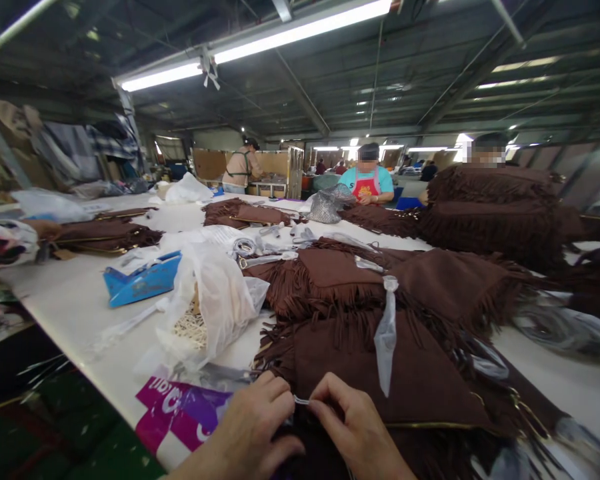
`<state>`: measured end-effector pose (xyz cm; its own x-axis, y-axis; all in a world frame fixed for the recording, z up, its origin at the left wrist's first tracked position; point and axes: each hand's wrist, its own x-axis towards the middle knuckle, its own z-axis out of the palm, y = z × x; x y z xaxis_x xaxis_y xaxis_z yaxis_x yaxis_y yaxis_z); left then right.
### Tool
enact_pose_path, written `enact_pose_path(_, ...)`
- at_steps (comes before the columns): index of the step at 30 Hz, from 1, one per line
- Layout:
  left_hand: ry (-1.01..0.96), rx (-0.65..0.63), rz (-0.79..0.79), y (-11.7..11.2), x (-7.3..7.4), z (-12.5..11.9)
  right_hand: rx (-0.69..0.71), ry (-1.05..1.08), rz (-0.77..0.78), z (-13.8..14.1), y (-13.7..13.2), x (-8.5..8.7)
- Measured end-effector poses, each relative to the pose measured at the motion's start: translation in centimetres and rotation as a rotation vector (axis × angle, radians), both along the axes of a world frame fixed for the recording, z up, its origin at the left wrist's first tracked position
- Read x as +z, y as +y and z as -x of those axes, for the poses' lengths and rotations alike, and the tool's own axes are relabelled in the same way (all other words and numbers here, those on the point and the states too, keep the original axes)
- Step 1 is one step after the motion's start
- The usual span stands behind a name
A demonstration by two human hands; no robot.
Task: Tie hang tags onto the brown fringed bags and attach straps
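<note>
Between my two hands runs a short thin white cord (pixel 301 401), pulled taut just above the near edge of the work. My left hand (pixel 260 423) is closed on one end of it, and my right hand (pixel 353 420) pinches the other end between thumb and forefinger. Directly beyond them lies a dark brown fringed bag (pixel 345 360) with a gold zip along its near side. A strip of clear plastic wrap (pixel 386 340) hangs over this bag. What lies under my hands is dark and partly hidden.
To the left stand a white plastic bag of pale strings (pixel 215 300) and a blue tape dispenser (pixel 143 277). A purple printed bag (pixel 180 410) lies near the table edge. Stacked brown fringed bags (pixel 490 207) rise at the right. Co-workers (pixel 367 177) are across the table.
</note>
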<state>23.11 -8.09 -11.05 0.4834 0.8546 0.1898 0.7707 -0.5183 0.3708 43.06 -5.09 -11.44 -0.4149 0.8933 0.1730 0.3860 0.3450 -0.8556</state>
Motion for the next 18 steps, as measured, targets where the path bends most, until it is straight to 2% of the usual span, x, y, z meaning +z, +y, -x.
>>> enact_pose_path(7,0.019,0.154,-0.045,0.0,-0.9,-0.5,-0.035,0.134,0.082,-0.4,0.1,-1.4)
enact_pose_path(11,0.029,0.15,-0.027,-0.4,-0.6,-0.6,-0.004,0.245,0.115,-0.3,-0.3,-1.2)
enact_pose_path(18,0.025,0.162,0.014,-0.8,0.4,-0.2,0.014,0.22,0.052,-0.3,-0.6,-0.5)
